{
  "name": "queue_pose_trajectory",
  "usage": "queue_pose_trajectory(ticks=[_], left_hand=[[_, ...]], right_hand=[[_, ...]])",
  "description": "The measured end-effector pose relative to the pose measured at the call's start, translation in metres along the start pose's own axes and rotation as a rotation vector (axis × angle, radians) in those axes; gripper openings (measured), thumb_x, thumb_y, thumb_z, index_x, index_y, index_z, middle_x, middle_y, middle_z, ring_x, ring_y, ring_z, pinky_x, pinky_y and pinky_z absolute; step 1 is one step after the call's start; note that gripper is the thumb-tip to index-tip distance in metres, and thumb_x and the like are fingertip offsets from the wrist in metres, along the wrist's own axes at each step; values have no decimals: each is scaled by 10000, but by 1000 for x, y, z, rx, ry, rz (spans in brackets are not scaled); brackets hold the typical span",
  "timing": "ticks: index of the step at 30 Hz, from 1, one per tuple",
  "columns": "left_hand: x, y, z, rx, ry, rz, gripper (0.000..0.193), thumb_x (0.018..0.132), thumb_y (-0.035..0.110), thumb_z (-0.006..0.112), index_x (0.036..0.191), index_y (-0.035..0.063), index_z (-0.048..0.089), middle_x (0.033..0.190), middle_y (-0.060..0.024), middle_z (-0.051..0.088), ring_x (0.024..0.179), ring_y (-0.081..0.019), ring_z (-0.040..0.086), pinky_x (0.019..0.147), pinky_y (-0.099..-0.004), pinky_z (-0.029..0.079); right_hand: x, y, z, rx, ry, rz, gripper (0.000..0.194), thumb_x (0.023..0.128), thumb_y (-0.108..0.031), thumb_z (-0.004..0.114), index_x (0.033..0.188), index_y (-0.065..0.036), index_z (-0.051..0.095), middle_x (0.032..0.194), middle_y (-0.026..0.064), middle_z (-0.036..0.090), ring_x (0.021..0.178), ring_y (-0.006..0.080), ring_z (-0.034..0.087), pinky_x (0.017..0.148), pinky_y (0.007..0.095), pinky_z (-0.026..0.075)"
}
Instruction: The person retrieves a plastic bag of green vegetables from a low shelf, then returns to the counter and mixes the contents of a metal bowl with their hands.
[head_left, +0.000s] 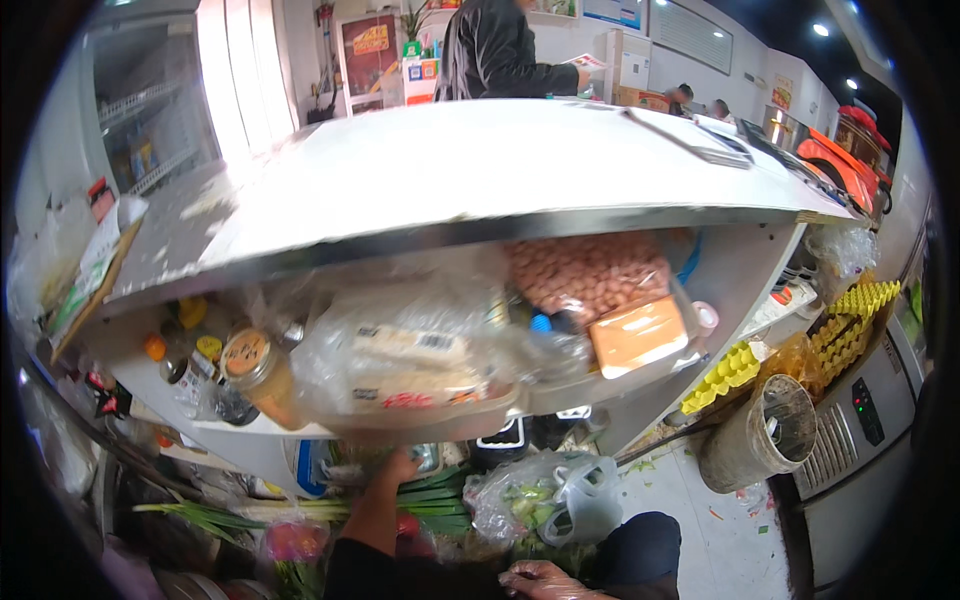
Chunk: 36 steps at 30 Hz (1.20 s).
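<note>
My left hand (399, 463) reaches under the lower shelf, beside a blue-rimmed container (311, 469) and a clear tray; its fingers are partly hidden and blurred. Green onions (439, 499) lie beneath and to the right of that forearm. My right hand (541, 579) is low in front of me near my knee, fingers curled, seemingly in a thin clear glove; whether it holds anything does not show. A clear plastic bag of green vegetables (525, 499) lies between the hands and the cabinet.
A white counter (450, 165) overhangs a shelf with a bag of peanuts (589, 274), an orange box (639, 337) and a lidded jar (259, 375). A dirty bin (724, 450) and egg trays (720, 377) stand right. A person (491, 56) stands beyond the counter.
</note>
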<state>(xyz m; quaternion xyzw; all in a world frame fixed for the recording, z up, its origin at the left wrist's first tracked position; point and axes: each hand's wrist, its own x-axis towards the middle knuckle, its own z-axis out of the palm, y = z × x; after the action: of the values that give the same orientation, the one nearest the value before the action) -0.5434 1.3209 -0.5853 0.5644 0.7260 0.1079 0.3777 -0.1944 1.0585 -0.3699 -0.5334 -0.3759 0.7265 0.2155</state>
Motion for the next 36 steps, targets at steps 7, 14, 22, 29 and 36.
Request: queue_pose_trajectory(ticks=[7, 14, 22, 29, 36], left_hand=[[-6, -4, 14, 416, 91, -94, 740, 947, 497, 613, 1528, 79, 426, 1477, -261, 507, 1339, -413, 524, 1134, -477, 408], [66, -6, 37, 399, 127, -174, 641, 917, 380, 651, 1435, 39, 489, 1356, -234, 577, 1225, -396, 582, 1062, -481, 457], [105, -46, 47, 108, 223, -126, 529, 883, 246, 695, 1329, -6, 562, 1217, -204, 658, 1094, -377, 649, 980, -485, 514], [59, -61, 8, -1003, 238, -122, 411, 809, 67, 739, 1186, -44, 617, 1073, -167, 699, 962, -354, 686, 894, -474, 566], [-3, -42, -32, -1480, 263, -189, 340, 831, 63, 703, 1159, 9, 631, 1046, -148, 689, 953, -356, 694, 859, -540, 579]], right_hand=[[30, -7, -30, -21, -139, -74, 232, 990, -324, 676, 924, -102, 682, 766, -2, 614, 687, 102, 548, 619, 277, 456], [3, 0, -59, -144, -119, -156, 259, 1028, -298, 643, 978, -44, 657, 827, 58, 630, 805, 150, 588, 764, 348, 511], [-16, -7, -48, -149, -97, -80, 279, 1037, -304, 633, 963, -36, 619, 806, 93, 612, 763, 166, 570, 747, 369, 509], [-27, 9, -38, -221, -56, -170, 236, 1021, -260, 654, 991, -27, 632, 862, 145, 657, 797, 239, 653, 741, 378, 530], [-31, 13, -32, -256, -65, -119, 210, 1019, -234, 661, 999, -25, 648, 841, 131, 661, 770, 206, 637, 732, 366, 534]])
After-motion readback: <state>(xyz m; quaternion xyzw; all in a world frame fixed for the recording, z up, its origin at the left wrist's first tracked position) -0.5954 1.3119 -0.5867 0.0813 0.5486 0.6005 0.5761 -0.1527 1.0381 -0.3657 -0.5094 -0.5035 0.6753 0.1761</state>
